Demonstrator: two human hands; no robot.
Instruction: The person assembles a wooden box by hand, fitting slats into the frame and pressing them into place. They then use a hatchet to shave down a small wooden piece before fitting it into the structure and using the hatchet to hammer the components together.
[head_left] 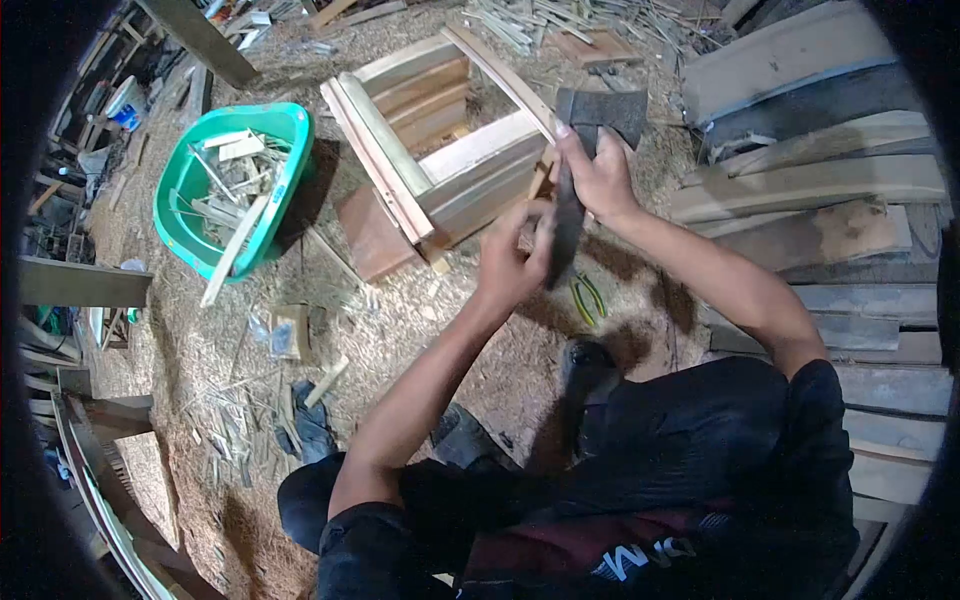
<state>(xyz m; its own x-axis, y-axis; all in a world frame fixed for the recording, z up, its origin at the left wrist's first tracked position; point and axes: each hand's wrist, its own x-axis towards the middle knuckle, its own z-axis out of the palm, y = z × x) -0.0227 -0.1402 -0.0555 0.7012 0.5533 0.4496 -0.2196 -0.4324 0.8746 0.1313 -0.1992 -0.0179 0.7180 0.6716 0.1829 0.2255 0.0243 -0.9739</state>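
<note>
My right hand (603, 178) is closed around a hatchet (600, 112) close to its broad dark head. The hatchet's dark handle runs down toward me, past my left hand. My left hand (517, 252) is closed, its fingers pinched on a small wooden piece (542, 174) that stands up beside the handle. Just beyond both hands a wooden frame (480, 145) of pale and reddish boards lies on the shavings, its near right corner overlapping the hatchet and the wooden piece in this view. Green-handled pliers (588, 300) lie on the ground below the hands.
A green tub (290, 190) full of wood scraps stands at the left. Curved boards (810, 190) are stacked along the right. A brown board (375, 235) lies by the frame, a small block (290, 332) nearer me. Wooden posts (200, 42) rise at the left.
</note>
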